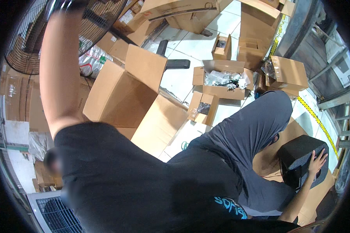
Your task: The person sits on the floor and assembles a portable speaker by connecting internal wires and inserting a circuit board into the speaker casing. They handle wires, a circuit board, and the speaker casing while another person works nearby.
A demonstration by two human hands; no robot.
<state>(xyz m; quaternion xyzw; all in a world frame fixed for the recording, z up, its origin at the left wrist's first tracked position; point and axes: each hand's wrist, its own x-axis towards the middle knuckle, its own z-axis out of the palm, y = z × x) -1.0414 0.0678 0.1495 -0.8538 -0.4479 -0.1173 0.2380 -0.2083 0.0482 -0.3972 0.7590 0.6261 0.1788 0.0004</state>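
My right hand (318, 161) lies with its fingers spread against the rounded face of a black boxy thing (299, 155) that looks like a speaker cabinet. That cabinet rests on flattened cardboard (287, 134) at the lower right, beside my bent leg. Thin dark wires show at its near side. At the upper left my left arm reaches far up past the black wire cage of a fan (23, 42). A dark, shiny band shows at the wrist. The left hand itself lies beyond the picture's top edge, so what it holds or touches is hidden.
A large open carton (124, 97) stands near my left arm. Beyond my knee, an open box (221, 92) holds plastic-wrapped parts, next to smaller open boxes (204, 106). Yellow tape (319, 122) runs along the tiled floor by a metal frame at the right. A black stand foot (177, 64) lies farther off.
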